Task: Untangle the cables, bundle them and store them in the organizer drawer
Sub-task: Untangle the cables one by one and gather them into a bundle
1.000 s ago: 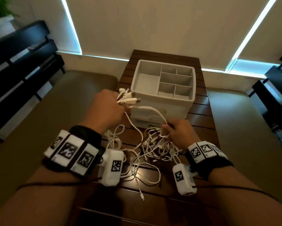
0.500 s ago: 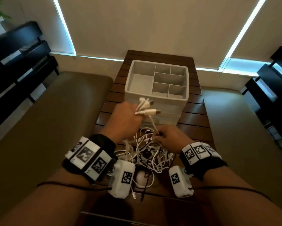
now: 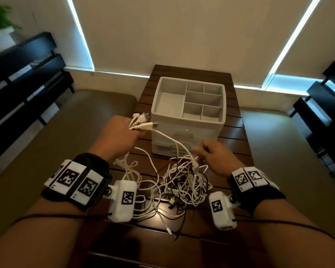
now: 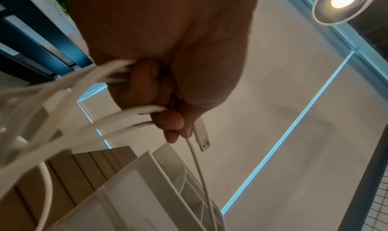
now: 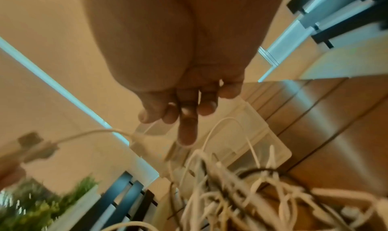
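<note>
My left hand is raised left of the organizer and grips several white cable ends, whose USB plugs stick out past the fingers. One white cable runs from that fist down to my right hand. There thumb and forefinger pinch it at the top of the tangle, with the middle finger straight. The tangle of white and black cables lies on the wooden table in front of the white organizer, whose front drawers are closed.
The organizer's top tray has several empty compartments. The slatted table is narrow, with olive cushions on both sides. Loose cable ends trail toward me. Dark shelving stands at far left and right.
My left hand has pulled its bunch of cable ends away to the left. The cable between the hands is drawn out longer. The right hand stays at the tangle.
</note>
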